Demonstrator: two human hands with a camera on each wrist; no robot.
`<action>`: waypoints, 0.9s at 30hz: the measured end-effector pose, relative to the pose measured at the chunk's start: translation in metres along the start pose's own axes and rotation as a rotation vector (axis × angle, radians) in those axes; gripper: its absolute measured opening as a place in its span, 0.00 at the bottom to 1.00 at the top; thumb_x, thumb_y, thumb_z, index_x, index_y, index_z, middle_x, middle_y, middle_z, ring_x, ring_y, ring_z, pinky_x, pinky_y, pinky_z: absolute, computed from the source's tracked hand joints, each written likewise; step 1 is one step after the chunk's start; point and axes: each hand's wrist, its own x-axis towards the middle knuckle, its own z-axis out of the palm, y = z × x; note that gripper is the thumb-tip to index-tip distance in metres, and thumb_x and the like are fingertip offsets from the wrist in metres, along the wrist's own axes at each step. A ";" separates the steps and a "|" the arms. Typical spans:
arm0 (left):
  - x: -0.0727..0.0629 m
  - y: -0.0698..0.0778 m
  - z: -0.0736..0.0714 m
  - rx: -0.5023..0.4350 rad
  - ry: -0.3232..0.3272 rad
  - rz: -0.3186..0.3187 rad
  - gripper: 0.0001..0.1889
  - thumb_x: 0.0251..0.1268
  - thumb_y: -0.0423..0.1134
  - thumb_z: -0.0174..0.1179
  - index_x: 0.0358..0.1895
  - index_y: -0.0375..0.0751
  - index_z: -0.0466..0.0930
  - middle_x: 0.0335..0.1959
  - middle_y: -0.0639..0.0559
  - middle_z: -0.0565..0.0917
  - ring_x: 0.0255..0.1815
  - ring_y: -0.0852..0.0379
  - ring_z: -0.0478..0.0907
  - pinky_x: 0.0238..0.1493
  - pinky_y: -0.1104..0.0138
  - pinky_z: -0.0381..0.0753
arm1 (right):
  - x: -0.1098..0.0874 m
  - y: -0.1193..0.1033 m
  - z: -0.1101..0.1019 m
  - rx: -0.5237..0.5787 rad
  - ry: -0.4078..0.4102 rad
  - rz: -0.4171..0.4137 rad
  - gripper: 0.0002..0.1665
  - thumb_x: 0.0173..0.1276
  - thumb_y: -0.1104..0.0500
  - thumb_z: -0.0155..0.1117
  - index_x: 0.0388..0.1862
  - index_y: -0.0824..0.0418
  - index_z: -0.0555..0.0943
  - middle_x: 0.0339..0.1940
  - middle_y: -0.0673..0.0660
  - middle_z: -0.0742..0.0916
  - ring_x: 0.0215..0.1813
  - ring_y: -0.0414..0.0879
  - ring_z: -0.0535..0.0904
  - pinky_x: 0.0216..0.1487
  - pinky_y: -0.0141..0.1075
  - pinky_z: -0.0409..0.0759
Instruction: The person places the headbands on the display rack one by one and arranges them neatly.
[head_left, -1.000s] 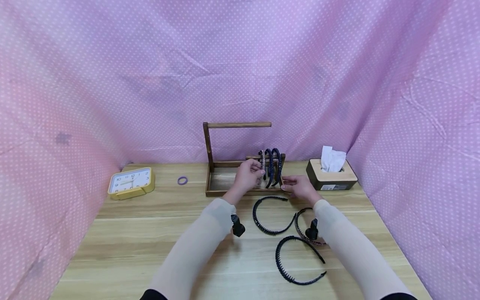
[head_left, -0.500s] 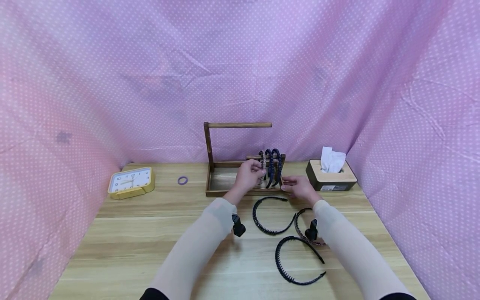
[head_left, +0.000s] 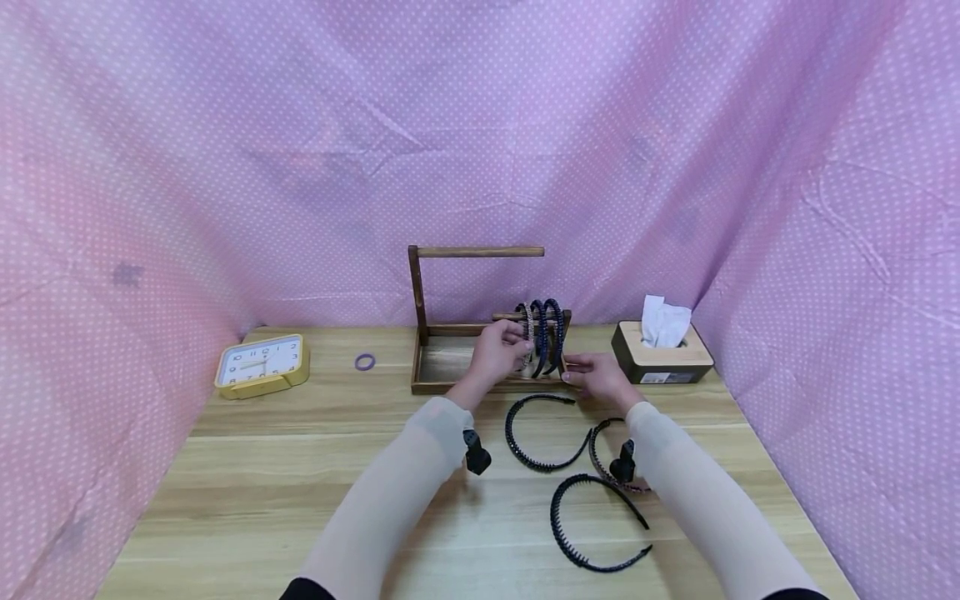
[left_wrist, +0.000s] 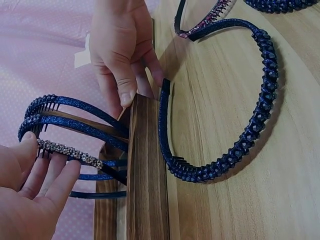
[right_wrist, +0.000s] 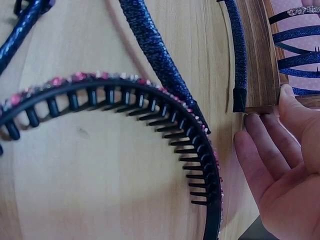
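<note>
My left hand (head_left: 495, 352) pinches a headband (left_wrist: 72, 151) set with gold-silver beads between thumb and fingers. It hangs on the low bar of a brown wooden rack (head_left: 465, 387), beside two dark blue headbands (left_wrist: 75, 122). At the rack's right end, my right hand (head_left: 600, 375) holds the corner, thumb on top and fingers against the side, as the right wrist view also shows. Just in front of the rack lies a dark blue beaded headband (left_wrist: 260, 110). A pink-beaded toothed headband (right_wrist: 145, 82) lies under my right wrist, partly hidden in the head view.
Another dark headband (head_left: 558, 525) lies nearer on the wooden table (head_left: 300, 500). A tissue box (head_left: 663, 354) stands right of the rack. To the left are a purple ring (head_left: 365, 362) and a yellow clock (head_left: 262, 367). The rack's upper bar (head_left: 480, 252) rises behind.
</note>
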 end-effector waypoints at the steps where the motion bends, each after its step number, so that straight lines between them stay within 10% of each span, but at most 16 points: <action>1: 0.000 -0.001 0.000 0.004 0.000 0.007 0.16 0.69 0.32 0.67 0.56 0.34 0.80 0.48 0.40 0.85 0.45 0.44 0.85 0.45 0.52 0.89 | 0.000 0.000 0.000 0.000 0.002 0.001 0.31 0.76 0.60 0.65 0.74 0.67 0.72 0.66 0.68 0.81 0.57 0.53 0.85 0.42 0.38 0.88; 12: -0.017 0.004 -0.028 0.240 0.033 0.124 0.19 0.72 0.39 0.66 0.61 0.37 0.80 0.51 0.45 0.86 0.52 0.48 0.83 0.57 0.58 0.83 | -0.001 0.000 0.001 0.004 -0.008 -0.012 0.32 0.76 0.60 0.64 0.75 0.69 0.69 0.67 0.70 0.80 0.64 0.60 0.82 0.45 0.42 0.88; 27: -0.038 -0.039 -0.161 0.481 0.155 0.021 0.15 0.72 0.39 0.63 0.53 0.32 0.83 0.47 0.37 0.87 0.50 0.43 0.83 0.52 0.53 0.82 | 0.000 0.001 0.000 0.002 -0.002 -0.002 0.32 0.76 0.60 0.64 0.75 0.68 0.69 0.68 0.70 0.80 0.61 0.61 0.84 0.45 0.42 0.89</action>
